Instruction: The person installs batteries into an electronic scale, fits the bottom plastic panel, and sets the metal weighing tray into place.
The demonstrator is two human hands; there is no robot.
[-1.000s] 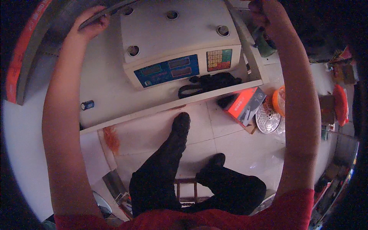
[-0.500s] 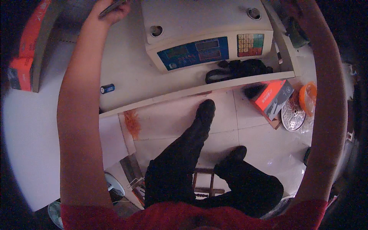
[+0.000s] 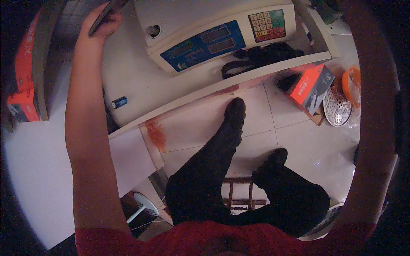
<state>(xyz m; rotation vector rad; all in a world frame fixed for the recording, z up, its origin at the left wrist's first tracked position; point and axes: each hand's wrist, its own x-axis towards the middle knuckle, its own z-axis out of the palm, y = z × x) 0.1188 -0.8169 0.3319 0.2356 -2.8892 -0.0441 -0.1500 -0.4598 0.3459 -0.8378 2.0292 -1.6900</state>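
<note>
At the upper left, my left hand (image 3: 110,26) is closed round a dark, flat, thin object (image 3: 101,19), seen edge-on and cut off by the top of the picture; its kind cannot be made out. Below that hand, a small blue battery (image 3: 119,102) lies on the white counter (image 3: 145,91). To its right stands a pale weighing scale (image 3: 171,70) with a blue display panel and a keypad. My right forearm (image 3: 376,119) reaches up along the right side, and its hand is outside the picture.
A black strap or bag (image 3: 273,55) lies in front of the scale. On the floor at right are an orange-and-grey box (image 3: 311,88), a perforated metal plate (image 3: 337,106) and an orange basin (image 3: 351,85). Another orange box (image 3: 25,72) stands far left. A wooden stool (image 3: 241,200) shows below.
The whole view has shifted and tilted a little. My left hand has moved slightly left and down in the picture, still holding the flat object. My right arm sits farther right.
</note>
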